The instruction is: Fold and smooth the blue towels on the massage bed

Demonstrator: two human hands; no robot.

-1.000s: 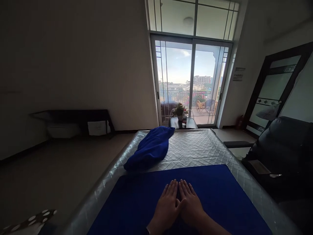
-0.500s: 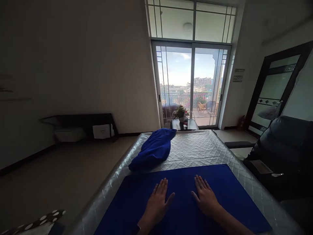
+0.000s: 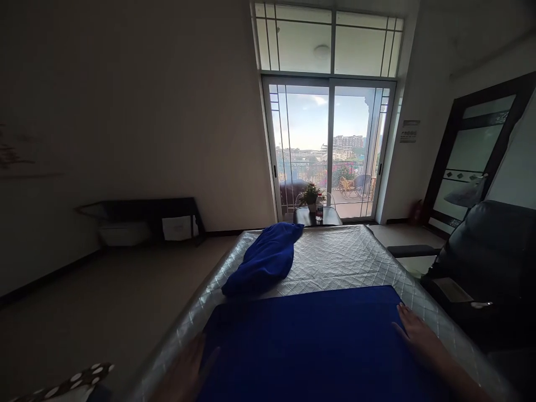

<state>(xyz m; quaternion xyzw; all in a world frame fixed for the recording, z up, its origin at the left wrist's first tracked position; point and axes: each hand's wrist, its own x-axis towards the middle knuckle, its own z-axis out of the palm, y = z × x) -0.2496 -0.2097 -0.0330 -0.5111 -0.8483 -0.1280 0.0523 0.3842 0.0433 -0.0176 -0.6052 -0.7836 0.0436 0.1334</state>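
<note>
A dark blue cloth (image 3: 301,340) lies spread flat over the near part of a table with a silvery quilted cover (image 3: 330,254). My left hand (image 3: 186,365), smeared by motion, is at the cloth's left edge, its thumb apart from the other fingers. At the cloth's right edge rests my right hand (image 3: 416,329), fingers stretched out and thumb apart, holding nothing. Beyond the flat cloth, toward the far left of the table, sits a crumpled heap of blue cloth (image 3: 266,259).
A small dark table (image 3: 304,216) with a potted plant (image 3: 310,195) and a bottle (image 3: 319,207) stands past the far end, before glass sliding doors (image 3: 301,128). To the right is a black armchair (image 3: 498,262). A low dark bench (image 3: 134,209) lines the left wall.
Both hands have moved apart from the middle of the flat blue cloth out to its left and right edges. The crumpled blue cloth stays where it was.
</note>
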